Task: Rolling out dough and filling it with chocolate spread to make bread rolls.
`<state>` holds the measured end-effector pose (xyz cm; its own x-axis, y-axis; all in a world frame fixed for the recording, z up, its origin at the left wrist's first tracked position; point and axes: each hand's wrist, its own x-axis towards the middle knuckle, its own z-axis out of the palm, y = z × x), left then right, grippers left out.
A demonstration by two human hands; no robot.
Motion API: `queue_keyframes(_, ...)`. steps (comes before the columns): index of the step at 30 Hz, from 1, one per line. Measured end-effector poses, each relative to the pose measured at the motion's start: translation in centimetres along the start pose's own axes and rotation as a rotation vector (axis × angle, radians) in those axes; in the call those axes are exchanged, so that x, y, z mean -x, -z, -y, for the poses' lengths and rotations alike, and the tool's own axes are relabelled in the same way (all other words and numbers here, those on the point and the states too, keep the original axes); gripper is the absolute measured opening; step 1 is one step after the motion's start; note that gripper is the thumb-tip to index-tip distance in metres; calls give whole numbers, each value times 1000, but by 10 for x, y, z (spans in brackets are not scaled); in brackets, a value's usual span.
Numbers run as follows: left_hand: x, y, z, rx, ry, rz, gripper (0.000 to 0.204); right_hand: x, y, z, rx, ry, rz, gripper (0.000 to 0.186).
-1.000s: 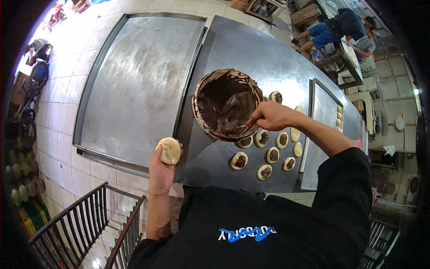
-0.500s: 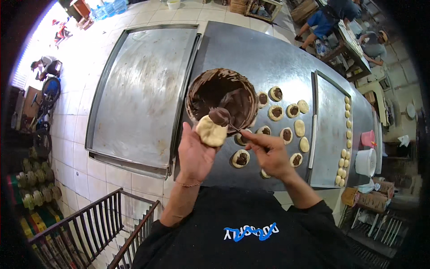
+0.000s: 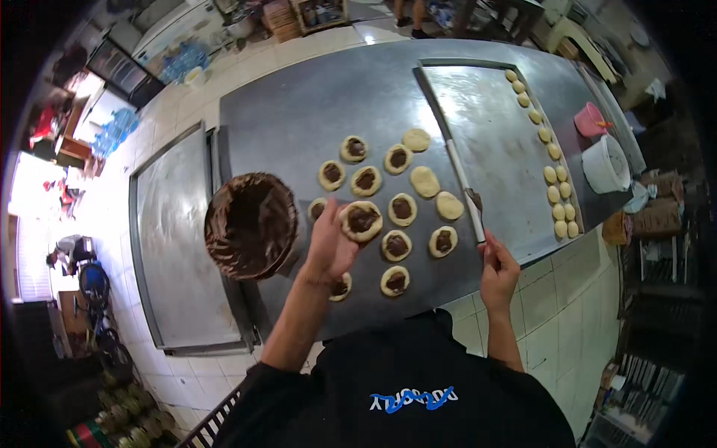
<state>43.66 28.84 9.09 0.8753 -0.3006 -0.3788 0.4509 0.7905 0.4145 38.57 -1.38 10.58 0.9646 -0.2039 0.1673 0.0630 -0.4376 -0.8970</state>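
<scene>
On the fingers of my left hand (image 3: 333, 250) rests a round of dough (image 3: 361, 221) with brown chocolate paste in its middle, held above the steel table. Farther right, my right hand (image 3: 499, 273) pinches the handle of a paste-smeared spoon (image 3: 476, 203), which is near the edge of a tray. A bucket (image 3: 224, 250) coated inside with chocolate paste stands left of my left hand. Several paste-topped dough rounds (image 3: 398, 158) lie about the table, some partly hidden by my left hand and arm. Plain flattened rounds (image 3: 424, 181) sit among them toward the right.
A metal tray (image 3: 493, 149) on the right carries several small dough balls (image 3: 553, 194), with a white rod (image 3: 464, 188) along its left edge. Beyond are a pink container (image 3: 590, 119) and a white tub (image 3: 605, 166). Large trays (image 3: 175, 246) stand to the left.
My left hand has carried the dough away from the bucket, over the other rounds. The paste has left the spoon and sits on the dough. The spoon has moved right. The view has turned.
</scene>
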Motion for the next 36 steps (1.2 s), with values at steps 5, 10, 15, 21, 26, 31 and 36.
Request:
queue_keyframes(5,-180,-6,-17,-416,72,-131,53,18,62,-49,-34,-259,-195,30)
queue_keyframes(10,-318,-15,-34,-1876,-425,-652,51,51,135,-94,44,-417,-331,31)
queue_keyframes(15,-352,-8,7,-2376,-87,-296,52,30,142,-105,115,-385,-391,34)
queue_keyframes(21,-147,-105,56,-1799,-276,162,36,-54,63,-49,-72,-278,-210,32)
queue_keyframes(26,37,-22,48,-611,147,90,35,-110,-46,50,-237,-54,209,31)
queue_keyframes(31,173,59,59,222,-47,-321,37,-111,-183,173,234,813,1280,38)
queue_keyframes(36,231,118,43,254,-362,-574,38,-59,-309,208,881,1271,1407,16)
